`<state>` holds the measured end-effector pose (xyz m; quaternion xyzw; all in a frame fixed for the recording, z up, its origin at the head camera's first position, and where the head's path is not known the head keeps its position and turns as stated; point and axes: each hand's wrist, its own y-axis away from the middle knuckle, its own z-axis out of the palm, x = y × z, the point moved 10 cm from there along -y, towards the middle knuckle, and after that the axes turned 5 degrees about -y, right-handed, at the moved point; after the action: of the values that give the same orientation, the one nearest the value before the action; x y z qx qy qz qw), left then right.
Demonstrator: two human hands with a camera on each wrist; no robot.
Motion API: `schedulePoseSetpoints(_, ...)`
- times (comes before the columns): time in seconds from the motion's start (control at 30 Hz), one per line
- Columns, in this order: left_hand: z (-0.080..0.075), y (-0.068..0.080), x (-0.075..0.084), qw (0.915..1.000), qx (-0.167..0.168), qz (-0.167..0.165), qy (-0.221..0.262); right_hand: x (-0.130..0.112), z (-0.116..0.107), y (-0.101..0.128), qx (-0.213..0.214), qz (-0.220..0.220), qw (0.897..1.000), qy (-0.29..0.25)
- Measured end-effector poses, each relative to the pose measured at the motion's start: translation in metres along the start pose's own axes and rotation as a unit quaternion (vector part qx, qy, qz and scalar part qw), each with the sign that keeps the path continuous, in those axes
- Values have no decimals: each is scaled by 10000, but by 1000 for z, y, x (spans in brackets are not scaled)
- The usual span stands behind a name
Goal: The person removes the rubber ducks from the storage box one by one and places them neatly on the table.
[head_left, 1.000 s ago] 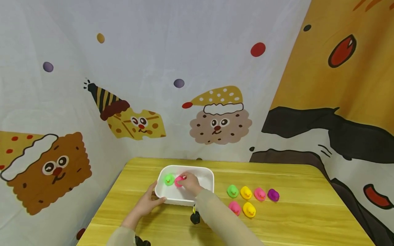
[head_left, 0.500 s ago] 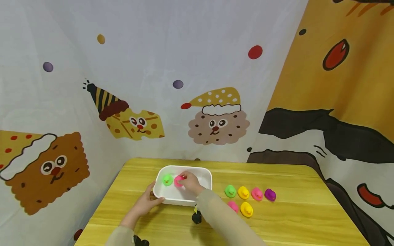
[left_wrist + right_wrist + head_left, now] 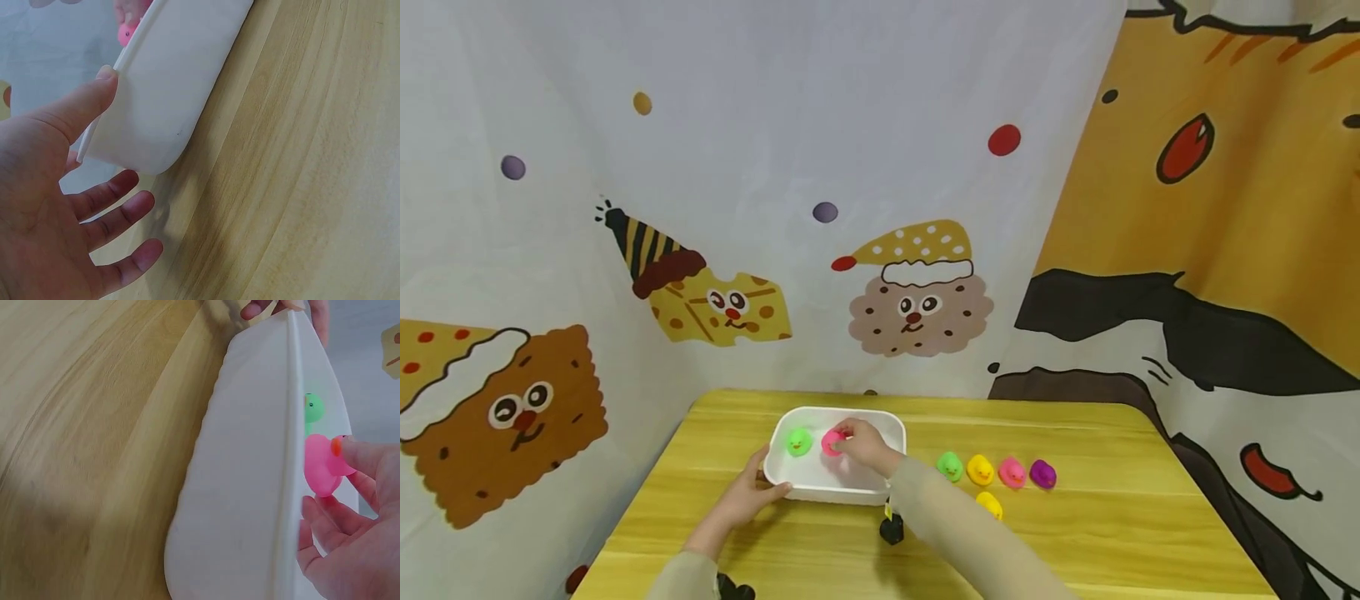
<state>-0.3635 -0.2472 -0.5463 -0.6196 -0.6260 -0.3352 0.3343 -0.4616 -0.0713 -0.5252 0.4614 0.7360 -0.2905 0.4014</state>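
Note:
A white plastic tub stands on the table. My left hand holds its left front corner, with the thumb at the rim and the other fingers spread around the corner. Inside the tub, my right hand pinches a pink rubber duck between thumb and fingers. A green rubber duck sits in the tub to its left. From the head view I cannot tell whether the pink duck touches the tub's floor.
Right of the tub, a row holds a green duck, a yellow duck, a pink duck and a purple duck. Another yellow duck is partly behind my right sleeve. Printed cloth hangs behind the wooden table.
The head view has swung slightly right. In the tub, the pinched pink duck has shifted a little away from the green one. My right sleeve now hides the nearer loose pink duck.

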Motion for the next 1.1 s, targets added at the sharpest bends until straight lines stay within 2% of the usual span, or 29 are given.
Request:
schedulePoseSetpoints(0.2, -1, 3, -2, 9998, 19, -65, -166, -3, -5, 7, -103, -107, 9999, 22)
schedulePoseSetpoints(0.5, 0, 3, -4, 9999, -15, -61, -98, -15, -12, 23, -133, -261, 9996, 55)
schedulePoseSetpoints(0.9, 0, 3, 4, 9997, -134, -39, -186, -22, -25, 38, -265, -616, 9977, 102)
schedulePoseSetpoints(1.1, 1, 2, 3, 9998, -153, -22, -90, -26, -32, 44, -414, -674, 9968, -115)
